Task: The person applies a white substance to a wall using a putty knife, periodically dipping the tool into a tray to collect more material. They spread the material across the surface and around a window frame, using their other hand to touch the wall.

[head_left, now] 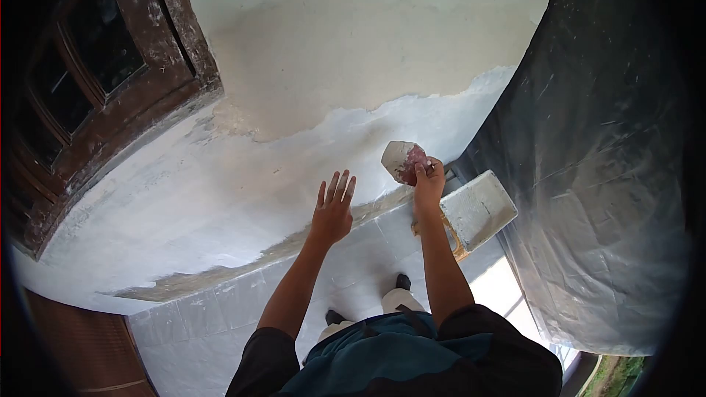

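My right hand [429, 180] is closed round the handle of a trowel [401, 161], whose flat blade is smeared with pale plaster and reddish marks. The blade points up and to the left, in front of the wall. My left hand [334, 208] is raised with its fingers spread and holds nothing; its fingertips look whitish. Behind both hands is the wall [294, 169], with a fresh white coat low down and a beige, older surface above it. Whether the left hand touches the wall, I cannot tell.
A plaster-stained rectangular tray [479, 209] stands right of my right forearm, on an orange-brown support. Dark plastic sheeting [588, 176] hangs at the right. A brown wooden window frame [125, 95] is at the upper left. Grey tiled floor [213, 331] lies below, with my feet on it.
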The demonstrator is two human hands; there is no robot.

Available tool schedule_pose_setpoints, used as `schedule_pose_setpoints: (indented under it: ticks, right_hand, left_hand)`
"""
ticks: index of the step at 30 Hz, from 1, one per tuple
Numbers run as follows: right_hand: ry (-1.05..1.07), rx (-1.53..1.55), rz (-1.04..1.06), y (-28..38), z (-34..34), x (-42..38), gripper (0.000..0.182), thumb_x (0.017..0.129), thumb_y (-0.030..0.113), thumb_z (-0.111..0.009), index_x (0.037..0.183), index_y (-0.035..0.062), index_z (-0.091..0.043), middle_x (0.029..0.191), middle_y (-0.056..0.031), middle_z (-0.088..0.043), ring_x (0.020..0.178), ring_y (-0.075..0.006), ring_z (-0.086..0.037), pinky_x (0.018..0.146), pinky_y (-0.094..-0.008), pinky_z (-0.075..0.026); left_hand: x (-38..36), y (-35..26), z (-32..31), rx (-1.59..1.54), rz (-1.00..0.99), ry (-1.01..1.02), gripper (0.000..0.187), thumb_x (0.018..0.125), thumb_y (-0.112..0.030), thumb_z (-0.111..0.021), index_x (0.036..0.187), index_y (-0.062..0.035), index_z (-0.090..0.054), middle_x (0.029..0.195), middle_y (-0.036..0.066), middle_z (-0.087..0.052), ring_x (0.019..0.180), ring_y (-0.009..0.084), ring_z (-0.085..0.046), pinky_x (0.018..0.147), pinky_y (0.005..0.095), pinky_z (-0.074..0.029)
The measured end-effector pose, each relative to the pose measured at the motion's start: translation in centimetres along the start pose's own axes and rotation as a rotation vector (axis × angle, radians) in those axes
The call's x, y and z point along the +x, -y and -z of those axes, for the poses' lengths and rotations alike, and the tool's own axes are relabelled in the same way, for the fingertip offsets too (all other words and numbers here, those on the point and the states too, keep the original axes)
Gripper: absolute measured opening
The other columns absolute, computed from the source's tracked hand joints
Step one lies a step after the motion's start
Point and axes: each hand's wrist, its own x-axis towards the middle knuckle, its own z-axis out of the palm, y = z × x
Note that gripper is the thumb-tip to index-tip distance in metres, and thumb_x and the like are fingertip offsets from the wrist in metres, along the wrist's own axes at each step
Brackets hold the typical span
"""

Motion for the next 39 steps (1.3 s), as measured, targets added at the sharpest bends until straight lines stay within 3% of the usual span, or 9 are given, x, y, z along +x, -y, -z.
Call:
schedule_pose_setpoints:
  ticks: [10, 21, 24, 27, 29, 30, 31, 33, 39]
  right_hand:
    - [-0.145, 0.063, -0.138, -2.0, 11.0, 5.2, 0.023, 0.091, -0.003, -0.052, 0.114, -0.0048, -0.052, 0.100, -0.0093, -0.063, 0.089, -0.0115, -0.059, 0.079, -0.0254, -0.047]
    - [-0.362, -0.203, -0.299, -4.9, 27.6, 9.6, 0.023, 0.090, 0.000, -0.056, 0.112, -0.0068, -0.058, 0.097, -0.0070, -0.065, 0.087, -0.0095, -0.059, 0.078, -0.0225, -0.046]
    - [-0.441, -0.163, -0.260, -6.0, 31.4, 10.6, 0.023, 0.088, 0.001, -0.059, 0.109, -0.0073, -0.059, 0.087, -0.0060, -0.065, 0.076, -0.0087, -0.059, 0.066, -0.0246, -0.047]
    - [-0.532, -0.323, -0.269, -8.1, 36.5, 11.4, 0.022, 0.087, 0.002, -0.060, 0.107, -0.0051, -0.062, 0.087, -0.0082, -0.066, 0.077, -0.0110, -0.061, 0.066, -0.0257, -0.048]
    - [-0.628, -0.455, -0.375, -9.7, 39.8, 12.2, 0.027, 0.085, 0.004, -0.058, 0.110, -0.0060, -0.061, 0.096, -0.0093, -0.066, 0.084, -0.0145, -0.060, 0.076, -0.0286, -0.048]
    - [-0.668, -0.500, -0.465, -7.4, 39.6, 12.8, 0.028, 0.083, 0.005, -0.058, 0.110, -0.0036, -0.063, 0.096, -0.0124, -0.067, 0.082, -0.0169, -0.062, 0.073, -0.0310, -0.050]
    - [-0.708, -0.698, -0.459, -9.6, 42.1, 13.2, 0.029, 0.083, 0.007, -0.059, 0.110, -0.0015, -0.064, 0.094, -0.0133, -0.068, 0.081, -0.0193, -0.065, 0.072, -0.0330, -0.051]
    - [-0.764, -0.778, -0.491, -11.5, 45.2, 14.2, 0.029, 0.085, 0.026, -0.062, 0.101, 0.0009, -0.068, 0.088, -0.0181, -0.069, 0.079, -0.0317, -0.067, 0.073, -0.0396, -0.051]
    - [-0.687, -1.106, -0.423, -14.8, 48.9, 17.1, 0.038, 0.084, 0.041, -0.064, 0.091, 0.0033, -0.070, 0.086, -0.0195, -0.069, 0.082, -0.0377, -0.066, 0.074, -0.0436, -0.051]
  left_hand:
    - [6.0, -8.0, -8.1, -0.142, -0.088, 0.103, 0.069, 0.079, -0.006, -0.052, 0.144, -0.0050, -0.029, 0.146, 0.013, -0.036, 0.138, 0.0279, -0.030, 0.112, 0.0476, -0.025]
    - [13.7, -20.3, -20.1, -0.287, -0.209, 0.323, 0.067, 0.076, -0.007, -0.058, 0.138, 0.0009, -0.034, 0.136, 0.017, -0.045, 0.129, 0.0301, -0.042, 0.107, 0.0428, -0.033]
    - [14.9, -23.2, -22.8, -0.315, -0.234, 0.381, 0.068, 0.076, -0.007, -0.059, 0.139, 0.0008, -0.034, 0.135, 0.018, -0.045, 0.129, 0.0302, -0.042, 0.107, 0.0427, -0.033]
    - [15.5, -25.5, -25.2, -0.305, -0.261, 0.462, 0.070, 0.079, -0.012, -0.060, 0.141, 0.0010, -0.029, 0.137, 0.018, -0.043, 0.130, 0.0314, -0.039, 0.107, 0.0437, -0.033]
    - [15.8, -26.7, -26.5, -0.302, -0.260, 0.514, 0.071, 0.080, -0.013, -0.061, 0.141, 0.0008, -0.028, 0.137, 0.018, -0.042, 0.131, 0.0314, -0.039, 0.107, 0.0435, -0.033]
    - [15.8, -27.2, -27.2, -0.300, -0.260, 0.539, 0.071, 0.080, -0.013, -0.061, 0.141, 0.0008, -0.028, 0.137, 0.018, -0.042, 0.131, 0.0314, -0.039, 0.107, 0.0435, -0.033]
    - [16.0, -27.7, -28.0, -0.316, -0.258, 0.563, 0.071, 0.081, -0.013, -0.060, 0.141, 0.0010, -0.028, 0.138, 0.018, -0.041, 0.131, 0.0316, -0.039, 0.107, 0.0438, -0.032]
    - [16.3, -28.5, -29.6, -0.338, -0.252, 0.601, 0.070, 0.081, -0.013, -0.060, 0.142, 0.0012, -0.027, 0.139, 0.018, -0.041, 0.131, 0.0317, -0.038, 0.108, 0.0442, -0.032]
    - [16.7, -31.0, -33.7, -0.380, -0.222, 0.701, 0.068, 0.085, -0.015, -0.057, 0.142, 0.0022, -0.025, 0.143, 0.019, -0.036, 0.135, 0.0330, -0.034, 0.110, 0.0464, -0.029]
